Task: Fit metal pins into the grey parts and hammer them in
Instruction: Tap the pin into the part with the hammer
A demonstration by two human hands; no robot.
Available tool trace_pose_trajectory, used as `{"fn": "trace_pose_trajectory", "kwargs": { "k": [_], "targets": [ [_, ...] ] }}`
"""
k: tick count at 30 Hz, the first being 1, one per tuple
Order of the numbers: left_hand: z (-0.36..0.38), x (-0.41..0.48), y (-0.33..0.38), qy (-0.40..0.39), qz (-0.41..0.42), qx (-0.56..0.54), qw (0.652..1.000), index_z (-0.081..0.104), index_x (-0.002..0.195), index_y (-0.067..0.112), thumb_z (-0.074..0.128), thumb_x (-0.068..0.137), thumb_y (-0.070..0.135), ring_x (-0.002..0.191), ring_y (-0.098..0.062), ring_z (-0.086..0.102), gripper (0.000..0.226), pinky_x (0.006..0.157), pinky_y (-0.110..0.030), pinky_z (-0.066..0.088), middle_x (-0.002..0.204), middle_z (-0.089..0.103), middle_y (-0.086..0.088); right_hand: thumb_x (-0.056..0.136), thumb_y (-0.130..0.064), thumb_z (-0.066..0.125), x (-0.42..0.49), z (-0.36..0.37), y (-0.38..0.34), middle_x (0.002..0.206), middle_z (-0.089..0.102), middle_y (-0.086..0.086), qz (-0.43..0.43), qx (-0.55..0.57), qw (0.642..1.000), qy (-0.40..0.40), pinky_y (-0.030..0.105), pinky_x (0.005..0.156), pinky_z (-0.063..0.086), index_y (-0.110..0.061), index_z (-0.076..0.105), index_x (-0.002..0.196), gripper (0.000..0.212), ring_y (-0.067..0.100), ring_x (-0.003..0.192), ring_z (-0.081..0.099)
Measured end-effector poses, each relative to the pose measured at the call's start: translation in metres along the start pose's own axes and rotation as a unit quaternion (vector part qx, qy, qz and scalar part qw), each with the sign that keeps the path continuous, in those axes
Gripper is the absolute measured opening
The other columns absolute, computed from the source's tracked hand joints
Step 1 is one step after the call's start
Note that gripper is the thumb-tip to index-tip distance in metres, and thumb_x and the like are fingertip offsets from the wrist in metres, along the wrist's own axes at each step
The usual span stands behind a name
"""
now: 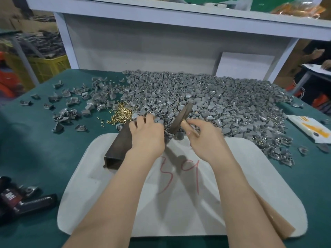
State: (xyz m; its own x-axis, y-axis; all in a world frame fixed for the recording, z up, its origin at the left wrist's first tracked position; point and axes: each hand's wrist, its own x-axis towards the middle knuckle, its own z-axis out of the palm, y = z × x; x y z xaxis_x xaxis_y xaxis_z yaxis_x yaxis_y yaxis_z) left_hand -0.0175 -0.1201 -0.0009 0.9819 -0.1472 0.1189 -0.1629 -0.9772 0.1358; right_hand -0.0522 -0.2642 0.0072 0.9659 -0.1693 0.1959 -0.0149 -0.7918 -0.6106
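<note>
As we read the bench from left to right, we record the following.

1. Black tools (pixel 26 203), lying at the near left corner of the green table cover (pixel 35 149).
2. Loose grey parts (pixel 68 102), scattered thinly over the left of the cover.
3. Brass pins (pixel 121 113), in a small pile at the left edge of the big heap, just beyond the metal tube.
4. Dark metal tube (pixel 118 147), square in section, lying partly on the white mat (pixel 250 176).
5. Left hand (pixel 146 138), palm down on the tube's far end, fingers bent. Their tips are hidden among the grey pieces, so we cannot tell whether they pinch anything.
6. Hammer (pixel 180 119), dark head tilted above the near edge of the heap.
7. Right hand (pixel 206 138), fingers and thumb wrapped round the hammer's wooden handle.
8. Main heap of grey parts (pixel 223 104), filling the far centre and right.
9. White packet (pixel 311 129) with orange print, at the right edge.
</note>
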Motion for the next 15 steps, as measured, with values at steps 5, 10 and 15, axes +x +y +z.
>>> {"fn": "trace_pose_trajectory", "kwargs": {
  "k": [5,10,15],
  "targets": [
    [-0.001,0.001,0.0,0.019,0.005,-0.024,1.0,0.065,0.105,0.027,0.057,0.089,0.018,0.124,-0.031,0.031,0.02,0.104,-0.046,0.021,0.131,0.041,-0.003,0.095,-0.036,0.049,0.002,0.002,0.001,0.072,0.06,-0.004,0.012,0.017,0.999,-0.029,0.039,0.073,0.055,-0.034,0.062,0.109,0.019,0.029,0.074,0.064],
    [-0.021,-0.001,-0.015,0.127,-0.001,-0.252,0.959,0.054,0.082,0.028,0.056,0.092,0.02,0.087,-0.011,0.054,0.014,0.088,-0.035,0.042,0.095,0.059,0.008,0.091,-0.052,0.049,0.001,0.001,-0.003,0.061,0.059,-0.009,0.036,0.072,0.995,-0.055,0.041,0.073,0.055,-0.028,0.063,0.107,0.032,0.017,0.059,0.061],
    [-0.035,-0.002,-0.039,0.158,-0.037,-0.42,0.893,0.061,0.087,0.021,0.061,0.091,0.014,0.084,-0.011,0.061,0.008,0.078,-0.021,0.044,0.085,0.065,0.007,0.085,-0.057,0.057,-0.005,0.008,-0.009,0.053,0.064,0.0,0.058,0.084,0.984,-0.142,0.027,0.051,0.047,-0.022,0.063,0.086,0.035,0.011,0.043,0.056]
  ]
}}
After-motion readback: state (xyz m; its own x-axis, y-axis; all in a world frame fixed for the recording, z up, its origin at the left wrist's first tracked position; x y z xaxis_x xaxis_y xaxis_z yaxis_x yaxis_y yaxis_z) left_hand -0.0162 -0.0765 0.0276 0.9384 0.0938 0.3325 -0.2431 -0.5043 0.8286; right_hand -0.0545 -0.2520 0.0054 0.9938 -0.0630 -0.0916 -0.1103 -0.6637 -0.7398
